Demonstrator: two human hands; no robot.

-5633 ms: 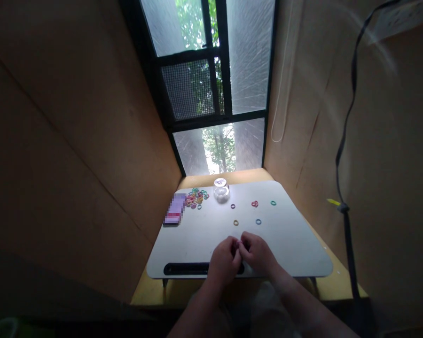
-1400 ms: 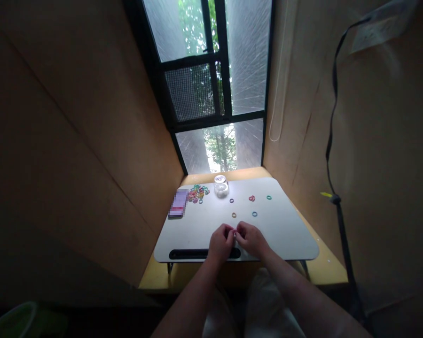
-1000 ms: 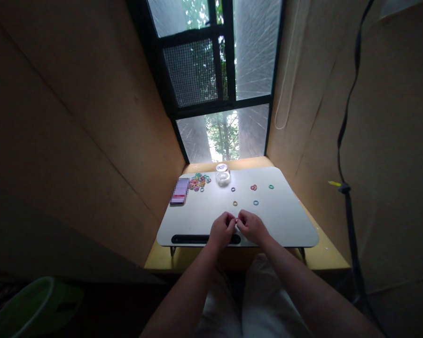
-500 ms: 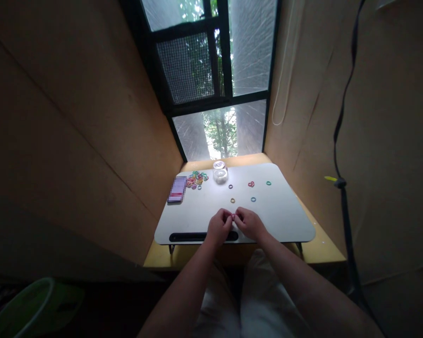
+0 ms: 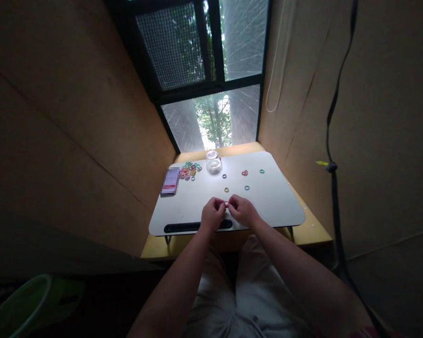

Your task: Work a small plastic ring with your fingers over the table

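Note:
Over the near part of the white lap table, my left hand (image 5: pixel 213 214) and my right hand (image 5: pixel 243 210) meet with fingertips pinched. Between them is a small pink hair tie (image 5: pixel 226 204), mostly hidden by the fingers. Just beyond my hands lie a yellow hair tie (image 5: pixel 226 190) and a light blue one. Farther back on the white top are a dark purple hair tie (image 5: pixel 224 176), a small red cluster of hair ties (image 5: pixel 244 173) and a green hair tie (image 5: pixel 262 171).
A heap of mixed hair ties (image 5: pixel 189 171) lies at the back left beside a phone (image 5: pixel 170 181). A clear plastic container (image 5: pixel 214 165) stands at the back. The table (image 5: pixel 278 206) has a black slot (image 5: pixel 181 227) along its near edge. A dark strap (image 5: pixel 333 202) hangs on the right.
The view has tilted, so the table appears higher and slightly left. Both hands stay pinched together at the pink hair tie, with only a small shift of the fingers.

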